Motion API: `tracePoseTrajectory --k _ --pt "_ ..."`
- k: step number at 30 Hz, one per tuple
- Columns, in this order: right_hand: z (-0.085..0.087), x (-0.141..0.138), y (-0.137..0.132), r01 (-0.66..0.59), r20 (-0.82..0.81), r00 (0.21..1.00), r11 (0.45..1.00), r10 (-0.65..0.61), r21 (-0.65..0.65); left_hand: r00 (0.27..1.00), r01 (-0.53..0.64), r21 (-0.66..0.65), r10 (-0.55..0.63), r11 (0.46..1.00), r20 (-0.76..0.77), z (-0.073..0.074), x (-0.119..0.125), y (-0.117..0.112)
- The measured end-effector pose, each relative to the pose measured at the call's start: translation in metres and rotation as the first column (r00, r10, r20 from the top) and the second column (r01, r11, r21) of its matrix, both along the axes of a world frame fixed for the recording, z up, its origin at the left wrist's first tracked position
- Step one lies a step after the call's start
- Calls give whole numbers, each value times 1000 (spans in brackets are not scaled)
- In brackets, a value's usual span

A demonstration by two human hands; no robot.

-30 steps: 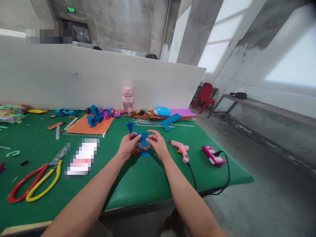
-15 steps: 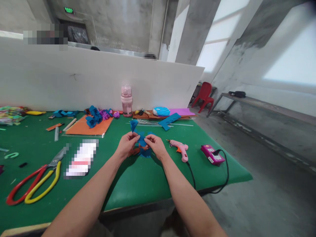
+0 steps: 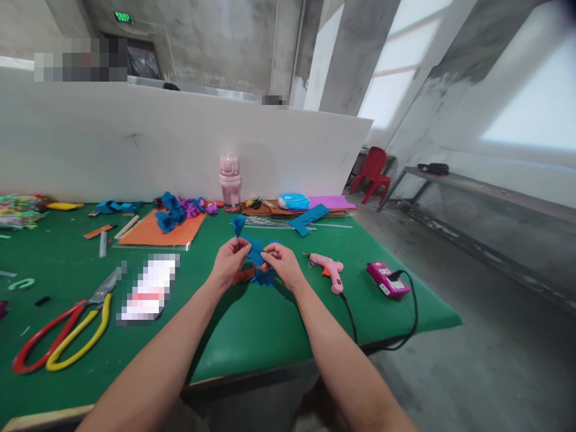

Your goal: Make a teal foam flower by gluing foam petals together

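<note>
Both my hands meet over the middle of the green table (image 3: 252, 336). My left hand (image 3: 228, 262) pinches a blue foam piece (image 3: 254, 249), one of whose petals sticks up above my fingers. My right hand (image 3: 282, 265) is closed on the same blue piece from the right. More blue and orange foam scraps (image 3: 257, 277) lie on the table just under my hands.
A pink glue gun (image 3: 330, 269) lies right of my hands, its cord running to a magenta power strip (image 3: 387, 282). Red and yellow scissors (image 3: 60, 333) lie at the left. An orange sheet (image 3: 157, 233) with blue foam flowers (image 3: 171, 213), a pink bottle (image 3: 229, 183) and a white partition (image 3: 135, 150) stand behind.
My hands have stayed together on the blue foam piece and shifted it slightly. The upright blue petal has moved a little left and up, and my right fingers have closed tighter.
</note>
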State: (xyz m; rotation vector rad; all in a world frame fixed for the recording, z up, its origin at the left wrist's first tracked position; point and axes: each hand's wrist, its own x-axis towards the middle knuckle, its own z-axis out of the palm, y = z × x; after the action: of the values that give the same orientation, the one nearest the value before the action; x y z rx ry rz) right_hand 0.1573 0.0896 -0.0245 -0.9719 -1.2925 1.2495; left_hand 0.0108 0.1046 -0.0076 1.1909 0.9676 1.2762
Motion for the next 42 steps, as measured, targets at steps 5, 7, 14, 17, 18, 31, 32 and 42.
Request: tracePoseTrajectory --k 5,7,14,17,18,31,32,42 --pt "3 2 3 64 52 996 994 -69 84 997 73 -20 -72 997 35 3 -4 1" --pt "6 5 2 167 73 982 979 -176 120 989 137 -44 -134 990 60 6 -7 -1" --pt "9 56 -50 438 241 836 864 -492 247 956 288 -68 -291 955 -40 13 -12 -8" --pt "1 104 -71 585 432 616 750 -659 309 919 369 -128 -382 920 -96 14 -11 -10" --pt "-2 119 -74 642 490 530 705 -692 301 899 403 -162 -423 900 -113 14 -11 -12" --pt "-2 150 -41 566 882 405 824 -242 -33 836 383 -186 -425 905 -346 -14 -14 -46" --pt "-1 149 -41 569 876 415 822 -246 -38 822 391 -148 -418 908 -387 -18 -13 -44" --pt "25 114 -86 428 458 839 876 -295 -221 776 380 30 -301 925 -554 -39 -15 -29"
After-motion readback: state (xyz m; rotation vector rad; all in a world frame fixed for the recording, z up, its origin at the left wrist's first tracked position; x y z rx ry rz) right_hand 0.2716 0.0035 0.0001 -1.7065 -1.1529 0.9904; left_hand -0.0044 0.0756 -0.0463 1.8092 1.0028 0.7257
